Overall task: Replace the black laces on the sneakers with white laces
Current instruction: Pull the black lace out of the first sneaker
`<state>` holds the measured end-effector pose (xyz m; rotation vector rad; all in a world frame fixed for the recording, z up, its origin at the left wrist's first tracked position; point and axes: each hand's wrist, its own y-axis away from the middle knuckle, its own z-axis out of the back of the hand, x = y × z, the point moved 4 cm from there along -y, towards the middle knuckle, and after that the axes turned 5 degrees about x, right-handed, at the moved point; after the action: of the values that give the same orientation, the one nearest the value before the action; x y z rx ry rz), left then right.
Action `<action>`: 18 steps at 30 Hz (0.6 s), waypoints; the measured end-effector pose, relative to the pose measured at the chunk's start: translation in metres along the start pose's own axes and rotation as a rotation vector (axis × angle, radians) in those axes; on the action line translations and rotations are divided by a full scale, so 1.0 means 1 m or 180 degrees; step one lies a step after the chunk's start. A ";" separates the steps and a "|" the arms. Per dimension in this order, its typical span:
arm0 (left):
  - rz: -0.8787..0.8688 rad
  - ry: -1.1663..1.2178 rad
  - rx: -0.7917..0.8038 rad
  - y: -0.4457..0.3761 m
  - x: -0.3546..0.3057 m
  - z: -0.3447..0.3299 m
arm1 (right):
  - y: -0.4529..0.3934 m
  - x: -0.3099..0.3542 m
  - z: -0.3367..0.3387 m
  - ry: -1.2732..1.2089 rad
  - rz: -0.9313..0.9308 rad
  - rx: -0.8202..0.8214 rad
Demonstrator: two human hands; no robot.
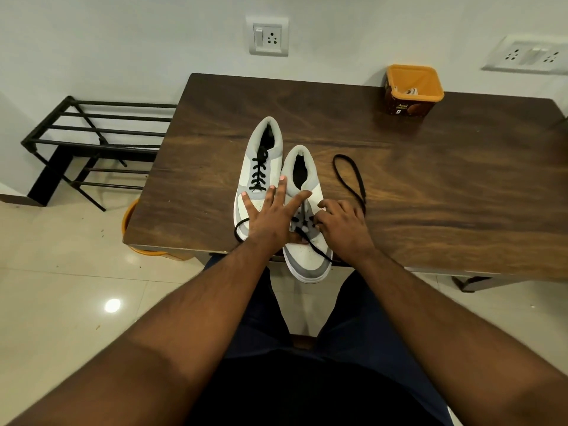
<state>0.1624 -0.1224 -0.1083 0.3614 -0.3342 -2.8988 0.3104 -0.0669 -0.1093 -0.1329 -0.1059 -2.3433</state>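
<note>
Dark wood-grain table (pixel 430 179) against pale wall. Black metal shoe rack (pixel 92 139) stands left of table, just beside its edge. Orange bucket (pixel 129 216) on tiled floor (pixel 61 287), partly under table's near-left corner. Wall socket w/ switch (pixel 268 36) above table; 2nd socket plate (pixel 528 55) at far right, blurred.

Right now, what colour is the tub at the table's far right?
Orange rim and inside, with a brown printed outside, on the tub. The head view shows it best.

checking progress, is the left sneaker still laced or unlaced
Laced: black lace still crisscrosses the left sneaker.
</note>
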 end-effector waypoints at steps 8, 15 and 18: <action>-0.0045 0.0056 0.0054 0.001 0.000 0.002 | 0.002 -0.063 0.022 0.0353 -0.0970 0.0073; -0.0003 0.0040 0.0005 0.000 0.000 -0.001 | -0.003 -0.040 0.031 -0.0254 -0.0442 -0.0244; -0.0004 0.0017 -0.0006 -0.001 0.001 -0.002 | -0.002 -0.007 0.020 -0.0183 0.0212 -0.0011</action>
<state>0.1617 -0.1221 -0.1103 0.3690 -0.3306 -2.8988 0.3152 -0.0586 -0.0900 -0.2028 -0.1238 -2.2739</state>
